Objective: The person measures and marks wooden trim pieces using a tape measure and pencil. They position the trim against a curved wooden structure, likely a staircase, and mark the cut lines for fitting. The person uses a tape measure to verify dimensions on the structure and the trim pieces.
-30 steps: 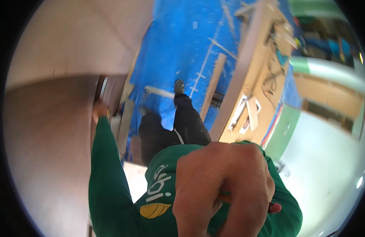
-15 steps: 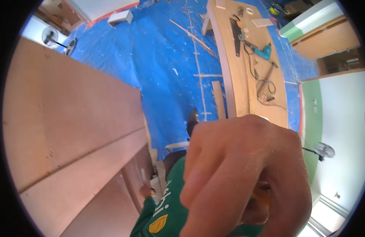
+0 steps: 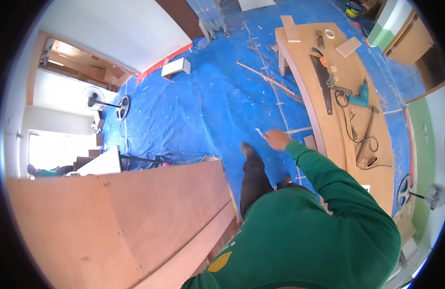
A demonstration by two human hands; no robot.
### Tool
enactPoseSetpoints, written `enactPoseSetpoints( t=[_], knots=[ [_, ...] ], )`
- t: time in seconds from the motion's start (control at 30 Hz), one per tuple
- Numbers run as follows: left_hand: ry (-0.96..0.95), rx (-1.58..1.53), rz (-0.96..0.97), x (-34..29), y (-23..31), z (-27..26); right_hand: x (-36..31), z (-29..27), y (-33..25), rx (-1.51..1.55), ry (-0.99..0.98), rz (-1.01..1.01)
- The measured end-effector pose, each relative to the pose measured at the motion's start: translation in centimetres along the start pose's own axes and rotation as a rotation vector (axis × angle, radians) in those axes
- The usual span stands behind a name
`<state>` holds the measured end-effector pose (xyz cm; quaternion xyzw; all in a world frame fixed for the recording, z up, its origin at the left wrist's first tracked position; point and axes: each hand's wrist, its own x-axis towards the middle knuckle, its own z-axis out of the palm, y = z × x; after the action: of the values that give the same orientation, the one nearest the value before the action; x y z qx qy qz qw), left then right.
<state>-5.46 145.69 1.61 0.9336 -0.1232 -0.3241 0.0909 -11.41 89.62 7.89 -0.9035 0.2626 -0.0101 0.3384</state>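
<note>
My right hand (image 3: 276, 139) is out in front of my body, over the blue floor sheet (image 3: 198, 111) and left of the workbench (image 3: 338, 144). It shows mostly its back, and the fingers are largely hidden from above. No held object can be made out in it. A small white scrap (image 3: 259, 131) on the sheet appears just beyond the fingertips. My left hand is out of sight; only part of that green sleeve (image 3: 196, 279) shows beside the large plywood panel (image 3: 169, 212).
On the workbench lie a handsaw (image 3: 322, 82), a teal corded drill (image 3: 361, 95), a hammer (image 3: 367, 132), a tape roll (image 3: 329, 33) and wood offcuts (image 3: 348, 46). Fans stand at left (image 3: 122, 107) and right (image 3: 434, 196). A white box (image 3: 176, 67) and wood strips (image 3: 265, 77) lie on the sheet.
My right hand has gone from close before the camera to farther out and lower, arm extended. My left hand has left view. The view has shifted, showing more of the room at left.
</note>
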Motion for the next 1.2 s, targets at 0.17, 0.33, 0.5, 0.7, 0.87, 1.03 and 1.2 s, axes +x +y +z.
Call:
enactPoseSetpoints(
  t=[0.17,0.33,0.5,0.7,0.87,1.03,1.2],
  knots=[
    [-0.038,0.099,0.174,12.8,11.3,-5.0,-18.4,9.9,21.3,-0.256,-0.506,0.425],
    [-0.132,0.283,0.321,29.4,19.5,-13.3,-32.0,2.2,24.8,-0.365,-0.153,0.727],
    [-0.060,0.818,0.817,46.9,31.7,-25.7,-19.9,-3.6,20.9,0.697,0.291,1.697],
    [-0.335,0.382,0.451,54.5,53.2,-30.5,-3.0,-1.5,20.8,0.237,0.474,1.373],
    [-0.314,0.356,0.528,50.9,75.6,-32.9,7.9,-7.5,25.5,0.730,0.299,1.176],
    [-0.395,0.533,0.878,50.4,95.6,-31.9,16.4,-16.7,29.6,0.513,0.596,1.195],
    [-0.513,0.840,1.233,55.2,111.9,-25.9,22.4,-20.2,29.4,0.777,0.844,1.415]
  ],
)
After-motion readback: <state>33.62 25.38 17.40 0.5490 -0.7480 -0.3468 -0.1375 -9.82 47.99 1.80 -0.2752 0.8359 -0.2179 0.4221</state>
